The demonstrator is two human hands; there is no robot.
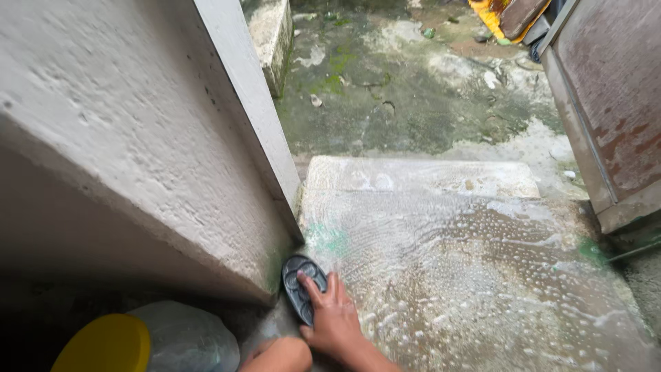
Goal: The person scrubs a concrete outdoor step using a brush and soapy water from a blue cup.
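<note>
While the right hand (335, 318) presses its spread fingers onto the dark oval scrub brush (303, 288), whose long axis runs along the foot of the white wall (138, 158) on the soapy wet step (468, 275), a yellow lid (105, 343) and clear bag (186, 337) sit left of the brush; the left hand is out of view.

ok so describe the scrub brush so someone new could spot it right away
Start at the white concrete wall on the left and follow it down to its bottom corner, where the soapy slab begins. There a hand presses the brush: a dark, oval thing with holes, the only dark object on the pale foam.
</note>
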